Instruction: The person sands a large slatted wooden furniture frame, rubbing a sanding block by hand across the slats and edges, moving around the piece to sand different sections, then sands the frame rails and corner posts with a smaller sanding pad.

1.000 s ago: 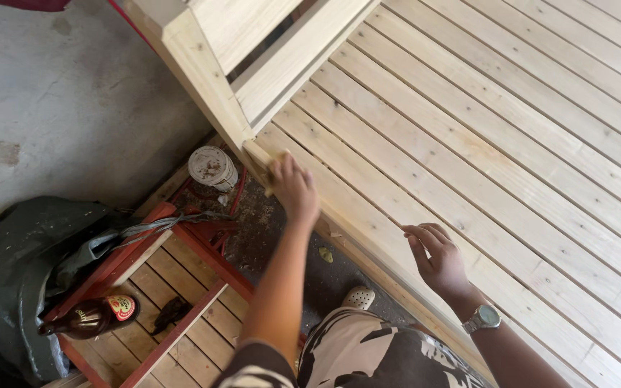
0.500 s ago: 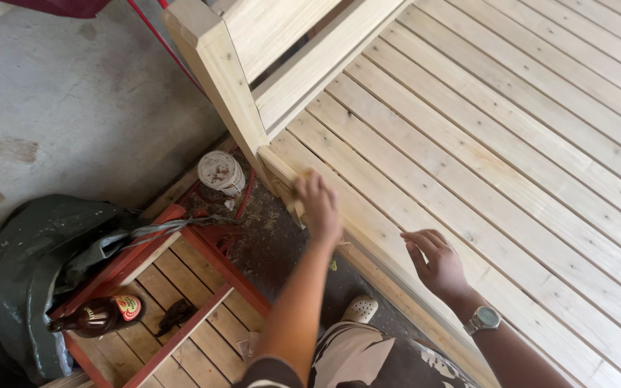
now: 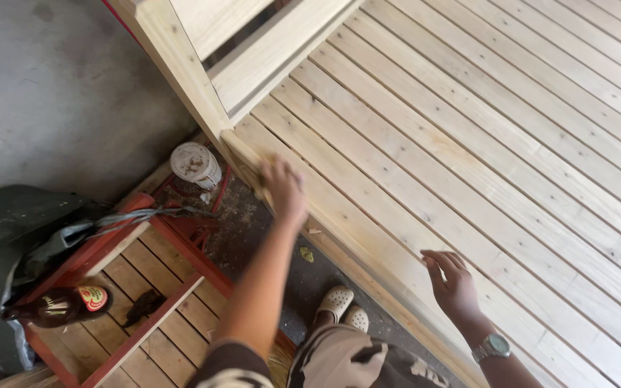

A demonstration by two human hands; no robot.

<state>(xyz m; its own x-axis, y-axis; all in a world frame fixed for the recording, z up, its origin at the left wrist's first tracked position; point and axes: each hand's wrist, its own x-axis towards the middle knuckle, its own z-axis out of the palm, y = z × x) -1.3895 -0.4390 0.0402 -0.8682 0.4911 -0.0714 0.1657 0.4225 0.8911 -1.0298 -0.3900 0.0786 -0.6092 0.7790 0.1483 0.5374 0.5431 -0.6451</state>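
On the slatted wooden deck (image 3: 468, 144), left hand (image 3: 284, 188) grip unclear, right hand (image 3: 453, 282) spread wide; capped white tub (image 3: 194, 164) nearby.

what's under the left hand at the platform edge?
The left hand presses on the slatted wood platform's edge board. A tan sliver shows below the fingers, maybe a sanding pad; the hand covers the rest, so unclear.

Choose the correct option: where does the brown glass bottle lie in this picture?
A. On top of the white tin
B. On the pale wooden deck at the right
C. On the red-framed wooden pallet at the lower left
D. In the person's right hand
C. The brown bottle lies on its side on the slats of the red-framed pallet at the lower left, far from both hands and from the pale deck.
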